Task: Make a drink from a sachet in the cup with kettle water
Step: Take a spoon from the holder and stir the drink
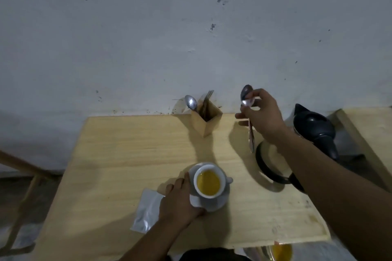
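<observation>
Two hands: left [180,201] fingers grip saucer [214,204], right [262,114] fingers pinch spoon [248,112].

The white ceramic cup [209,183] stands on its white saucer [220,202] at the pale wooden counter's [127,154] front; the silver foil sachet [146,211] lies left, the square wooden cutlery holder [206,119] behind, the black kettle base ring [266,167] right.

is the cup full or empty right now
Filled: the white cup on its saucer holds yellow-orange liquid up near the rim.
</observation>
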